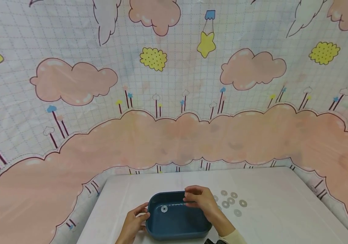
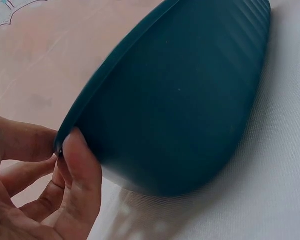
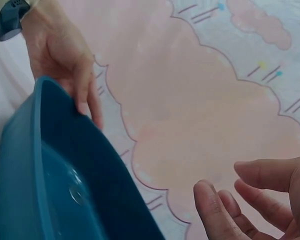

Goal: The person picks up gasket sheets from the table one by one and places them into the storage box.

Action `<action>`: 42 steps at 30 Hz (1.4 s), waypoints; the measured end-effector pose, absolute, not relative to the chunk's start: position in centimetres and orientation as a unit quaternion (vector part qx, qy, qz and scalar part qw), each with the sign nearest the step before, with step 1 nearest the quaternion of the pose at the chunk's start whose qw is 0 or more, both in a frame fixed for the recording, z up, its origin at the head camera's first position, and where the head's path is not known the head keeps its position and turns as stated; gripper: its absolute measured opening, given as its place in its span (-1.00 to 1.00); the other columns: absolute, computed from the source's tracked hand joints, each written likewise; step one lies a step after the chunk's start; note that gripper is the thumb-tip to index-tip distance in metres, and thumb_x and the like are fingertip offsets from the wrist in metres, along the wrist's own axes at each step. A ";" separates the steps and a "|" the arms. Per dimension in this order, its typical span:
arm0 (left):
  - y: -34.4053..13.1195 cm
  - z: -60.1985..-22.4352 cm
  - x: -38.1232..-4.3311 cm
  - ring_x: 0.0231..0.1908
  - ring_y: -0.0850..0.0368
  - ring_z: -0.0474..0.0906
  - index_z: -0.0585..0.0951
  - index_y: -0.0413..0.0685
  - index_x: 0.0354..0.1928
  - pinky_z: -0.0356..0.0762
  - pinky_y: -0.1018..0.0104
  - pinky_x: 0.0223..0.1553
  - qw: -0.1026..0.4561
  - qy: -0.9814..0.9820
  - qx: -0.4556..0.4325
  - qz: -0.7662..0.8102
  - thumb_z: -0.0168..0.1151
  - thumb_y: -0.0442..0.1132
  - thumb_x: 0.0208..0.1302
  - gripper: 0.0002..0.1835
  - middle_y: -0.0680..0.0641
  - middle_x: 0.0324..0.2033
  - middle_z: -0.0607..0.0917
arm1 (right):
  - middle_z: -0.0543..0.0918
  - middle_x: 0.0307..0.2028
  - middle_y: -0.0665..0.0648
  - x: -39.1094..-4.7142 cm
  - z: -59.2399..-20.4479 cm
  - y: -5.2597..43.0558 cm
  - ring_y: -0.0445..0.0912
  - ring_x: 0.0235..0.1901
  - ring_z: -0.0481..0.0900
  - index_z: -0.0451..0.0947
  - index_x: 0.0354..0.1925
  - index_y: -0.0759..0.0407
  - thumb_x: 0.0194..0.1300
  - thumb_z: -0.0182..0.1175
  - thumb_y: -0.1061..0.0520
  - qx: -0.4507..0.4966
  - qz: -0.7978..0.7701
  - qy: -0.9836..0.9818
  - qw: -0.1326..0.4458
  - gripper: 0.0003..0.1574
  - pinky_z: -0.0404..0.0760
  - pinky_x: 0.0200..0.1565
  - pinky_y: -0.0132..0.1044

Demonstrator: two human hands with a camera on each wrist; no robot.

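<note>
A dark blue plastic bin [image 1: 178, 234] with rounded corners stands on the table in front of me. Its left rim is pinched between the thumb and fingers of my left hand [image 1: 133, 221]; the left wrist view shows this grip close up against the bin's outer wall [image 2: 175, 105]. One flat metal washer [image 1: 164, 209] lies inside the bin, toward its left end. Over the bin's far right rim hovers my right hand [image 1: 204, 200], fingers loosely bent and parted. In the right wrist view nothing shows between its thumb and fingertips.
Several grey washers [image 1: 231, 200] lie scattered on the white tabletop [image 1: 277, 203] right of the bin, some partly behind my right hand. A cloud-patterned cloth [image 1: 174, 142] hangs behind the table and along its sides. A dark band [image 3: 11, 19] circles my left wrist.
</note>
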State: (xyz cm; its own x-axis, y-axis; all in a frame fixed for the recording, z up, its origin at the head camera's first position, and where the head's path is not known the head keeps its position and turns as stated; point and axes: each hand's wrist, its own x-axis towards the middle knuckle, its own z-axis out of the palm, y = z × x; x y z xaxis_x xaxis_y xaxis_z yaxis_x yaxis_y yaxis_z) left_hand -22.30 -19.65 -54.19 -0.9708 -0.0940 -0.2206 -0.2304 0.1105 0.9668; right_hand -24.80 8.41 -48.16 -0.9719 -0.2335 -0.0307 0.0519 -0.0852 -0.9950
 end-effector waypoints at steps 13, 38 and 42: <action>-19.5 -54.1 -22.1 -0.42 0.14 0.47 0.43 -0.29 0.31 0.53 0.24 -0.52 0.060 0.739 -0.111 0.662 0.23 -0.38 0.25 -0.44 -0.12 -0.13 0.51 | 0.66 -0.12 0.18 -24.3 -47.6 12.9 -0.01 -0.21 0.75 0.56 0.05 0.40 0.26 0.30 0.19 -0.022 -0.716 0.696 0.045 -0.57 0.71 -0.15 -0.19; -19.4 -53.8 -21.5 -0.41 0.14 0.45 0.42 -0.31 0.32 0.53 0.26 -0.54 0.054 0.739 -0.106 0.663 0.22 -0.38 0.25 -0.43 -0.13 -0.13 0.51 | 0.64 0.04 0.22 -23.4 -48.6 20.8 -0.22 -0.18 0.69 0.57 0.11 0.23 0.27 0.33 0.05 0.028 -0.623 0.780 -0.050 -0.51 0.66 -0.13 -0.41; -19.4 -53.8 -21.4 -0.42 0.15 0.45 0.43 -0.31 0.31 0.53 0.25 -0.54 0.051 0.739 -0.107 0.663 0.22 -0.39 0.25 -0.44 -0.12 -0.14 0.51 | 0.65 0.05 0.20 -23.4 -48.9 22.1 -0.27 -0.19 0.67 0.55 0.15 0.17 0.28 0.31 -0.04 0.042 -0.596 0.800 -0.051 -0.46 0.62 -0.11 -0.42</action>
